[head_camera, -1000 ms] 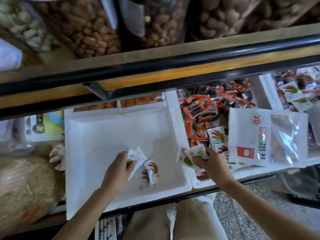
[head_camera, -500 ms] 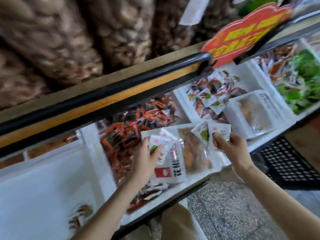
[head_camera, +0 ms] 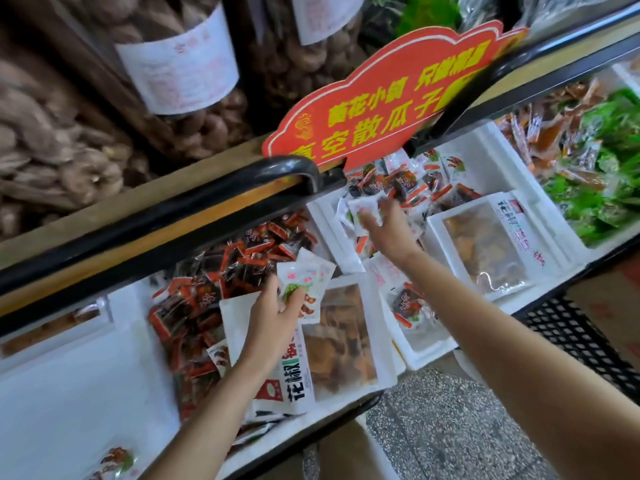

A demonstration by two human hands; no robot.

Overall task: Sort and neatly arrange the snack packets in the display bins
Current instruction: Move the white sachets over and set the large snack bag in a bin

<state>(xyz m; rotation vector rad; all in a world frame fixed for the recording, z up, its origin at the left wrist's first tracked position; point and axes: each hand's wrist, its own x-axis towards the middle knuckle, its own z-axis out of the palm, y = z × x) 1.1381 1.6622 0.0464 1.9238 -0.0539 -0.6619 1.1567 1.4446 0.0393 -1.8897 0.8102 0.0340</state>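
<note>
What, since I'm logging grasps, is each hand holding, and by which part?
Left hand pinches small white packets by their lower ends. Right hand touches other packets at its fingertips; blur hides any grip.

A black-railed display shelf [head_camera: 138, 237] carries white foam bins [head_camera: 69, 393] side by side — packets [head_camera: 214, 289] inside.

Entry from top and front only: black rail [head_camera: 194, 223] overhangs the back of the bins, red sign [head_camera: 381, 98] stands above it over the middle bin [head_camera: 323, 225]. Left foam bin [head_camera: 69, 393] mostly bare, widest way in. Red-packet bin [head_camera: 214, 282] heaped; large flat bag [head_camera: 341, 344] covers its front right, left hand [head_camera: 273, 317] gripping small white packets [head_camera: 304, 282] above that bag. Middle bin open at back, blurred right hand [head_camera: 384, 226] fills the gap; second flat bag [head_camera: 491, 244] blocks its right. Foam dividers [head_camera: 491, 147] between bins
</note>
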